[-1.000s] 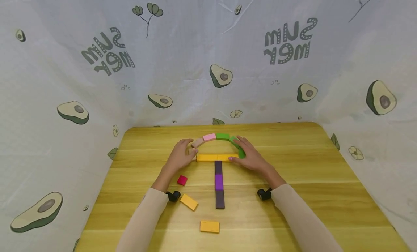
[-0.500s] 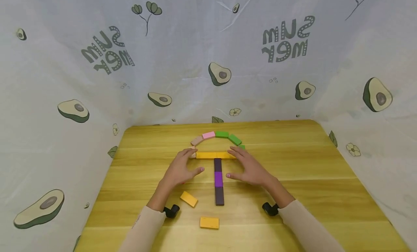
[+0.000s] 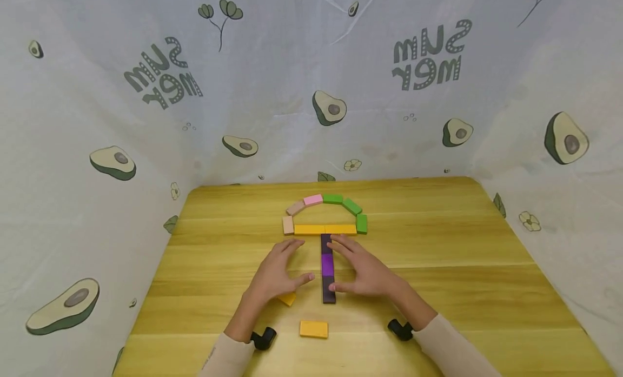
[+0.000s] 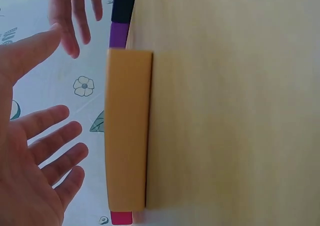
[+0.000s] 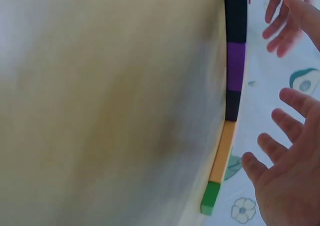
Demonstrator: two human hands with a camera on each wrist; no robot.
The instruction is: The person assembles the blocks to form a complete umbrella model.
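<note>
Flat rectangular blocks on the wooden table form an umbrella-like shape. Its arch runs from tan (image 3: 288, 225) through pink (image 3: 313, 199) to green (image 3: 362, 224). A yellow row (image 3: 325, 229) closes the bottom, and a stem of dark and purple blocks (image 3: 327, 265) extends toward me. My left hand (image 3: 274, 274) hovers left of the stem, fingers spread, holding nothing. Above the stem's right side is my right hand (image 3: 370, 271), likewise spread and without a block. A loose yellow block (image 3: 288, 299) is partly hidden under the left hand. In the left wrist view, a red block (image 4: 121, 218) peeks out.
Another loose yellow block (image 3: 313, 329) lies nearer me, below the stem. A white curtain (image 3: 272, 96) printed with avocados surrounds the table (image 3: 438, 247) at the back and sides.
Both hands have drawn back from the arch toward me, uncovering its tan and green ends. The left hand now hides the red block in the head view. The arranged blocks stay put.
</note>
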